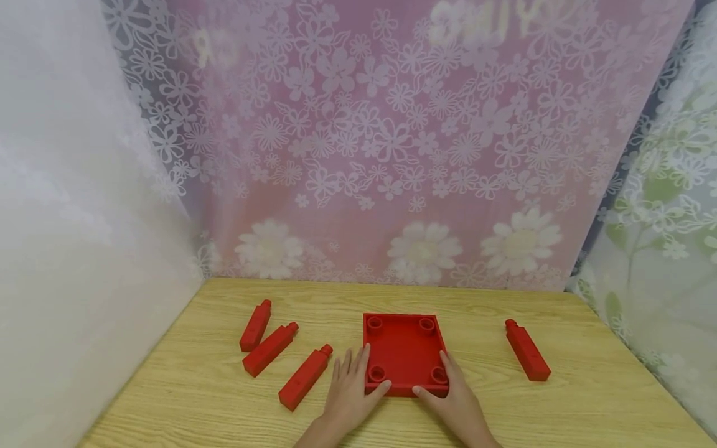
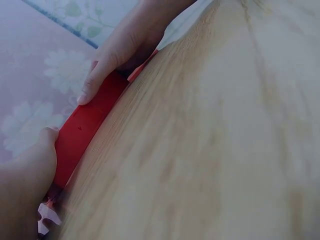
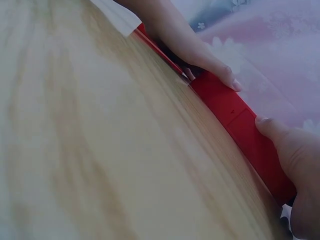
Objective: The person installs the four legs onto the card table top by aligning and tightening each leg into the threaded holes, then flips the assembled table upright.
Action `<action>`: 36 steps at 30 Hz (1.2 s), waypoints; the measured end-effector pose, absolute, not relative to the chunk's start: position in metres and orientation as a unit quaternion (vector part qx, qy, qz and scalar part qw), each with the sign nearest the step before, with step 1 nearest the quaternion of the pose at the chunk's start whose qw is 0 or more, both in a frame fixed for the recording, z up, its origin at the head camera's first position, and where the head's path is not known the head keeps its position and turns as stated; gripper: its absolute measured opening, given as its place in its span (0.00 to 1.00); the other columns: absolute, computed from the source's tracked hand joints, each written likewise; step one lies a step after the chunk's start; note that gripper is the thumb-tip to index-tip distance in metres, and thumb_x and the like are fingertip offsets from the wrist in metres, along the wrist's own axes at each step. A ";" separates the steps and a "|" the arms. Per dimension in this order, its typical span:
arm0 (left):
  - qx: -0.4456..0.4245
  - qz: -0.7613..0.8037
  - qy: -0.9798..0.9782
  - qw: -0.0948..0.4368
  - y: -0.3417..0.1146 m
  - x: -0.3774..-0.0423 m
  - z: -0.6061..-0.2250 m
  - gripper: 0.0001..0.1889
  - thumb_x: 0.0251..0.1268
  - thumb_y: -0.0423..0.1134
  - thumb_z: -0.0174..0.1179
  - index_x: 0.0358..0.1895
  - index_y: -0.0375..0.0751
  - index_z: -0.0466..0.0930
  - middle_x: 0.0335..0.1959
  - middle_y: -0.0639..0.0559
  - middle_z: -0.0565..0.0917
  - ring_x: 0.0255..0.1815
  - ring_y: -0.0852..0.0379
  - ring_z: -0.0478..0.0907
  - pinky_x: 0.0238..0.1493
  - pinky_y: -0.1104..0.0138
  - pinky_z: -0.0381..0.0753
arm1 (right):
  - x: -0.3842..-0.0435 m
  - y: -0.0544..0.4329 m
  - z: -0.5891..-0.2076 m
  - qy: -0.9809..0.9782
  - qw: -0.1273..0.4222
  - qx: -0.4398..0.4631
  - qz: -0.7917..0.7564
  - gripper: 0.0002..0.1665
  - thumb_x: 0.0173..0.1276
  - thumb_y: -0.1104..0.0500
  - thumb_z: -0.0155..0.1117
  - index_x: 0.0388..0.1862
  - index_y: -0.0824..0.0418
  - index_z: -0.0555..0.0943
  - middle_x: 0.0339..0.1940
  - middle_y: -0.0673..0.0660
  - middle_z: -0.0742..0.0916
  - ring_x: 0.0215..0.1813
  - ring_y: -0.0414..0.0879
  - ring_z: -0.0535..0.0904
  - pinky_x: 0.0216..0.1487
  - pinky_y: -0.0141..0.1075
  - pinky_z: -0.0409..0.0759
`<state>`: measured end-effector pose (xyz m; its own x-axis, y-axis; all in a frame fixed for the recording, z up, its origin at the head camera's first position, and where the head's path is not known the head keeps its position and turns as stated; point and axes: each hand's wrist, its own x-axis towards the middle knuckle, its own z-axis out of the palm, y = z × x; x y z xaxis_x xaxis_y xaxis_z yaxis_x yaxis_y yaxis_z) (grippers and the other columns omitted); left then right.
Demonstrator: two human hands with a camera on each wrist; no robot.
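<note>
A shallow red square tray-like piece [image 1: 406,351] lies on the table with its raised rim up and a round socket inside each corner. My left hand [image 1: 350,392] holds its near left corner, fingers along the left side and thumb at the front wall. Opposite it, my right hand [image 1: 456,401] grips the near right corner the same way. Both wrist views show the front wall [image 2: 82,130] low against the tabletop, a thumb at its upper edge near either end. The undersides of the fingers are partly hidden.
Left of the tray-like piece lie three red square posts with knobbed ends: a near one [image 1: 305,378], a middle one [image 1: 271,350] and a far one [image 1: 256,325]. A similar post [image 1: 528,350] lies to the right. Flowered curtains [image 1: 392,155] hang behind the wooden table [image 1: 185,386].
</note>
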<state>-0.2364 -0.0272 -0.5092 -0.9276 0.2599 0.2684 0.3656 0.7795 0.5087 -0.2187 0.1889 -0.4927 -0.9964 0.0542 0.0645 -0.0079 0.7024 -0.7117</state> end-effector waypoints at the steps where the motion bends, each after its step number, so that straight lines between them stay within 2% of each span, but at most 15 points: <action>1: -0.168 -0.287 -0.938 0.093 -0.028 -0.236 -0.509 0.44 0.60 0.69 0.41 0.71 0.41 0.52 0.66 0.38 0.61 0.68 0.37 0.50 0.63 0.43 0.44 | -0.218 0.188 -0.492 -0.922 0.040 -0.015 0.384 0.64 0.49 0.30 0.64 0.71 0.68 0.51 0.70 0.68 0.56 0.66 0.65 0.57 0.58 0.60 0.60; 13: -0.166 -0.290 -0.940 0.072 -0.033 -0.231 -0.503 0.45 0.60 0.70 0.41 0.71 0.40 0.52 0.66 0.39 0.61 0.68 0.37 0.48 0.64 0.45 0.44 | -0.211 0.182 -0.487 -0.929 0.034 -0.022 0.368 0.64 0.48 0.31 0.65 0.71 0.69 0.52 0.69 0.70 0.58 0.65 0.67 0.58 0.56 0.60 0.61; 19: -0.158 -0.271 -0.947 0.075 -0.036 -0.229 -0.494 0.44 0.59 0.68 0.46 0.70 0.39 0.55 0.66 0.40 0.62 0.66 0.39 0.54 0.62 0.46 0.54 | -0.211 0.181 -0.487 -0.929 0.039 -0.019 0.368 0.64 0.48 0.31 0.65 0.71 0.69 0.52 0.69 0.70 0.58 0.65 0.67 0.58 0.56 0.61 0.62; 22: -0.168 -0.275 -0.941 0.106 -0.041 -0.226 -0.486 0.40 0.59 0.62 0.53 0.67 0.37 0.60 0.63 0.42 0.66 0.63 0.41 0.61 0.58 0.47 0.62 | -0.211 0.181 -0.488 -0.929 0.040 -0.020 0.367 0.64 0.48 0.31 0.65 0.71 0.68 0.52 0.69 0.70 0.58 0.65 0.66 0.58 0.56 0.61 0.62; 25: -0.182 -0.280 -0.929 0.161 -0.053 -0.224 -0.477 0.34 0.58 0.54 0.59 0.63 0.36 0.65 0.59 0.44 0.70 0.59 0.44 0.66 0.55 0.49 0.67 | -0.212 0.180 -0.488 -0.928 0.039 -0.023 0.370 0.64 0.47 0.30 0.65 0.71 0.68 0.53 0.69 0.69 0.58 0.65 0.66 0.58 0.56 0.61 0.61; 30: -0.175 -0.286 -0.910 0.242 -0.085 -0.223 -0.472 0.28 0.52 0.48 0.67 0.56 0.42 0.72 0.51 0.50 0.76 0.52 0.50 0.72 0.49 0.54 0.72 | -0.212 0.179 -0.487 -0.926 0.034 -0.028 0.375 0.65 0.47 0.30 0.65 0.71 0.68 0.52 0.69 0.69 0.58 0.65 0.67 0.58 0.56 0.61 0.61; 33: -0.167 -0.291 -0.905 0.261 -0.105 -0.222 -0.474 0.27 0.47 0.46 0.70 0.52 0.44 0.75 0.47 0.52 0.76 0.48 0.51 0.73 0.45 0.55 0.74 | -0.210 0.180 -0.485 -0.925 0.034 -0.025 0.377 0.64 0.47 0.30 0.65 0.71 0.68 0.52 0.69 0.69 0.58 0.65 0.66 0.58 0.57 0.60 0.62; 36: -0.157 -0.297 -0.906 0.256 -0.120 -0.221 -0.479 0.26 0.46 0.46 0.71 0.51 0.44 0.75 0.46 0.53 0.75 0.45 0.52 0.73 0.42 0.57 0.76 | -0.209 0.182 -0.484 -0.923 0.038 -0.019 0.382 0.64 0.48 0.31 0.65 0.71 0.68 0.52 0.69 0.68 0.58 0.65 0.66 0.58 0.57 0.59 0.61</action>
<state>-0.2207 -0.1200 -0.4786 -0.8196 0.1319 0.5576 0.4366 0.7739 0.4587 -0.2093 0.1817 -0.4839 -0.9963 0.0650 0.0558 0.0065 0.7069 -0.7073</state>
